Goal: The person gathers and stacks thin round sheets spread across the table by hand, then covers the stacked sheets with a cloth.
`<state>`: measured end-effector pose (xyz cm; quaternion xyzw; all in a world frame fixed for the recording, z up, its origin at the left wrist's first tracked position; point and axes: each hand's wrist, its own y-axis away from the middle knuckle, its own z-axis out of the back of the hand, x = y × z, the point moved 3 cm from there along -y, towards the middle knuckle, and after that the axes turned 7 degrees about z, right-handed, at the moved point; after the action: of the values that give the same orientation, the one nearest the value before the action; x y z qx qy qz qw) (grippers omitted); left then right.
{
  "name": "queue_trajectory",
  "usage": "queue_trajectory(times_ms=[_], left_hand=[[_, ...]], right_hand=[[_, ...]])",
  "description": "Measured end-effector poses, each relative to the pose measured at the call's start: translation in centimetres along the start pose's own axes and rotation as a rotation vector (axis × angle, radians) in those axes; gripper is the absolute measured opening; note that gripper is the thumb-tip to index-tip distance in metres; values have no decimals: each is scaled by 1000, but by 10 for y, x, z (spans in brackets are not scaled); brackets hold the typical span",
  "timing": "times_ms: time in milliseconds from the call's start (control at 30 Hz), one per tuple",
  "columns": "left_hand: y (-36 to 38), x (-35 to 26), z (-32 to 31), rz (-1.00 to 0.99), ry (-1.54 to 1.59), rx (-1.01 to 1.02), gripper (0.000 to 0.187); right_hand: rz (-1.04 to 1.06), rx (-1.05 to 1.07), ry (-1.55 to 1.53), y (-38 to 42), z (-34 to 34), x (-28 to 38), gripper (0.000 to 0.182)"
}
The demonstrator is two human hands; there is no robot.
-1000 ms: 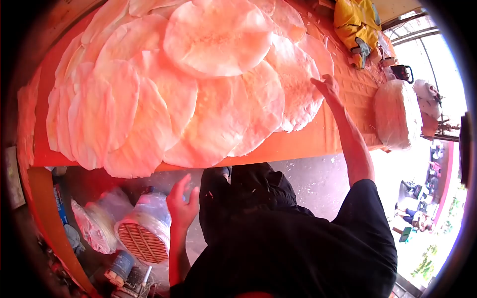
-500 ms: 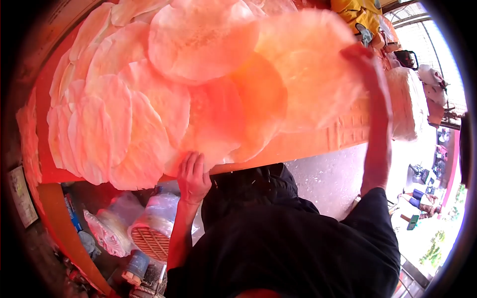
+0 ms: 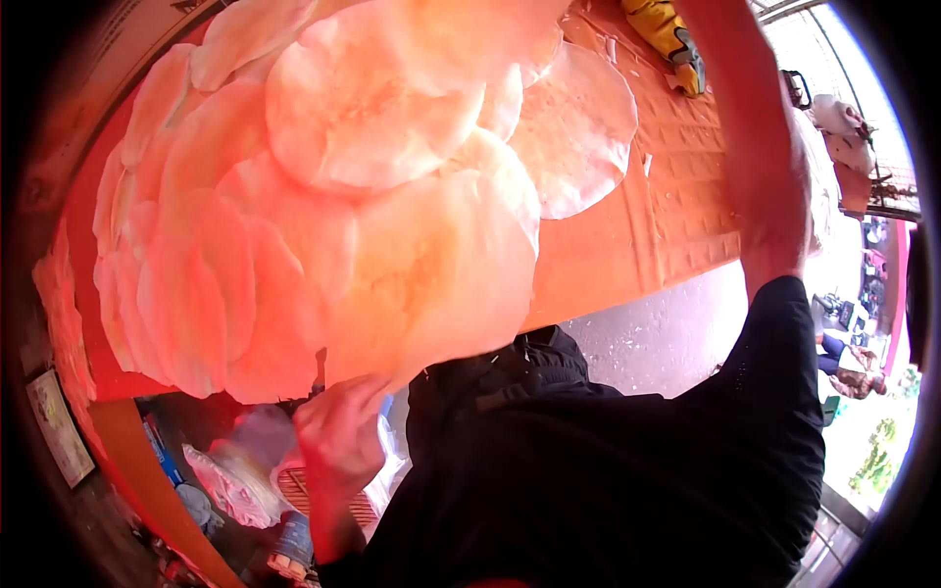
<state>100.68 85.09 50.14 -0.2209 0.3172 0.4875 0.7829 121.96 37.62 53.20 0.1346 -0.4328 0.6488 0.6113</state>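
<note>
Large thin round sheets, pale and floppy with pinkish light on them, lie overlapped on an orange-covered table. My left hand (image 3: pixel 341 431) is closed on the near edge of one thin round sheet (image 3: pixel 431 265), which hangs slightly past the table's front edge. My right arm (image 3: pixel 760 147) reaches up along the right side and leaves the picture at the top; the hand itself is out of view. Beyond the held sheet, another round sheet (image 3: pixel 377 108) lies on the pile, and one more round sheet (image 3: pixel 578 137) rests farther right on the orange cover.
The orange table cover (image 3: pixel 637 245) is wrinkled at the right. A yellow cloth-like item (image 3: pixel 667 34) lies at the far edge. Below the table at left are plastic-wrapped bundles (image 3: pixel 240 475) and a slatted basket (image 3: pixel 299 485). A person (image 3: pixel 853 367) is in the bright background at right.
The large sheet that spread to the right is gone from there, uncovering another sheet and the orange cover. My right hand has moved up out of view; my left hand has shifted slightly down and left.
</note>
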Motion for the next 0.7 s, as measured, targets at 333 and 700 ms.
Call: queue_trajectory(times_ms=[333,700], left_hand=[[-94,22,156,296,-31,-440,53],[-256,59,-23,-289,-543,-313,52]], right_hand=[[-624,43,591,163,-17,-257,61],[-530,-41,183,158,-7,-182,24]])
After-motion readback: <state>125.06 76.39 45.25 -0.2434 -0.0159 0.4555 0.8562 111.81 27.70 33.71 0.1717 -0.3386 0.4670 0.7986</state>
